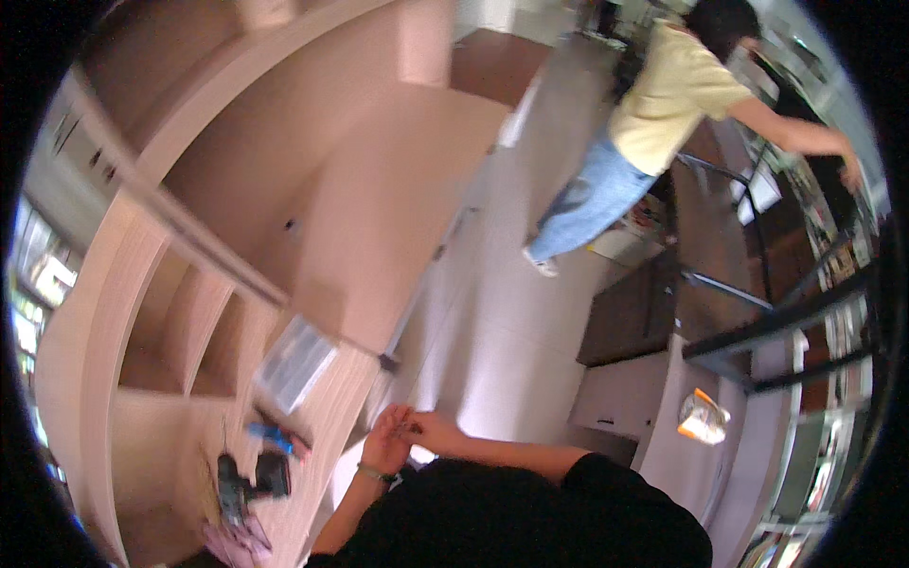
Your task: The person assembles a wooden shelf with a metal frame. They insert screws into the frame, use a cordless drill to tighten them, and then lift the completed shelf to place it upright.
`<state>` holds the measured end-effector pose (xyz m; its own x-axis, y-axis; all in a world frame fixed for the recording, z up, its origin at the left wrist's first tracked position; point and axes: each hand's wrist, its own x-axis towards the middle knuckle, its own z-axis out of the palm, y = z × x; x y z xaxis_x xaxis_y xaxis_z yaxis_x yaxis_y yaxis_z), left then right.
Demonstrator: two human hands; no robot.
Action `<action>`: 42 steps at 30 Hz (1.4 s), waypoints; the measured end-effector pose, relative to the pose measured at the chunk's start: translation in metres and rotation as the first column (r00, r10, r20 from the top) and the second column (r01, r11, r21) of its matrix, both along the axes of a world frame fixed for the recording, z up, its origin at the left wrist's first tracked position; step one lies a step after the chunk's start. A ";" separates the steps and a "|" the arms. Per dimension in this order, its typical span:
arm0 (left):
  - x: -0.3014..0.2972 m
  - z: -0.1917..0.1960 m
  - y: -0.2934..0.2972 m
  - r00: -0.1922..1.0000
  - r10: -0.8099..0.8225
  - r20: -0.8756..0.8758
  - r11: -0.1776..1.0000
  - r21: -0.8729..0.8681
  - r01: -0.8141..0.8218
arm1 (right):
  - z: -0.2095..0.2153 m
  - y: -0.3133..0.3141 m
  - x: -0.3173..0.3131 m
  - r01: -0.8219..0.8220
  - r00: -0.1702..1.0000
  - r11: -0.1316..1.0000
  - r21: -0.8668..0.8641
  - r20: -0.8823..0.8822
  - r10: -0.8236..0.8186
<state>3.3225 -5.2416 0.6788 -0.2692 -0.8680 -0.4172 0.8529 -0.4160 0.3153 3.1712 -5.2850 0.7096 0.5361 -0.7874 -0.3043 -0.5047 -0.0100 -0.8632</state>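
In front of my body, my left hand [383, 443] is turned palm up with its fingers curled; a bracelet circles that wrist. My right hand [437, 434] reaches across and pinches at the left palm, the fingers of both hands meeting. Small dark bits show between them, too small and blurred to name. To the left, on the wood-grain board [336, 417], lies a black cordless drill [248, 485]. Beside it is a blue and red hand tool [276, 437] of unclear kind. A clear plastic box [295, 364] sits farther along the board.
A wooden cabinet with open compartments [170, 331] fills the left side. Pink cloth [237, 541] lies by the drill. Across the aisle, a person in a yellow shirt [668, 99] stretches an arm over dark furniture [630, 312]. An orange and white packet [704, 417] rests at right.
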 end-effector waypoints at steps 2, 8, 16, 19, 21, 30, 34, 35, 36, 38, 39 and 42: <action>-0.001 0.002 0.005 0.992 0.069 -0.104 0.995 -0.071 -0.076 | 0.004 0.003 0.004 -0.046 0.996 0.999 0.010 -0.081 0.046; 0.020 0.011 0.039 0.950 0.288 -0.122 0.953 0.131 -0.272 | 0.026 0.018 0.036 -0.202 0.974 0.975 -0.090 -0.125 0.190; 0.099 0.020 0.150 0.789 0.549 -0.277 0.822 0.006 -0.570 | 0.025 0.099 0.139 -0.452 0.892 0.890 -0.067 -0.033 0.450; 0.116 0.015 0.207 0.708 0.659 -0.253 0.739 0.041 -0.673 | 0.017 0.141 0.175 -0.618 0.786 0.768 -0.168 -0.123 0.605; 0.127 0.013 0.247 0.654 0.704 -0.278 0.688 0.041 -0.724 | 0.017 0.173 0.197 -0.644 0.760 0.740 -0.194 -0.049 0.648; 0.188 0.031 0.336 0.569 0.739 -0.361 0.577 -0.096 -0.811 | 0.042 0.262 0.258 -0.515 0.843 0.857 0.016 0.192 0.503; 0.199 0.039 0.344 0.543 0.729 -0.417 0.542 -0.132 -0.830 | 0.047 0.268 0.274 -0.589 0.796 0.808 0.032 0.198 0.572; 0.199 0.040 0.346 0.510 0.763 -0.397 0.509 -0.117 -0.853 | 0.048 0.268 0.279 -0.588 0.797 0.804 0.088 0.231 0.558; 0.199 0.041 0.348 0.462 0.783 -0.417 0.469 -0.092 -0.878 | 0.048 0.268 0.285 -0.586 0.796 0.798 0.140 0.283 0.535; 0.201 0.044 0.353 0.391 0.811 -0.435 0.403 -0.067 -0.913 | 0.051 0.265 0.297 -0.603 0.783 0.723 0.337 0.420 0.458; 0.203 0.046 0.357 0.381 0.825 -0.417 0.385 -0.078 -0.919 | 0.054 0.260 0.302 -0.627 0.777 0.677 0.385 0.381 0.502; 0.211 0.049 0.361 0.382 0.843 -0.378 0.391 -0.055 -0.919 | 0.058 0.248 0.318 -0.558 0.829 0.586 0.587 0.374 0.416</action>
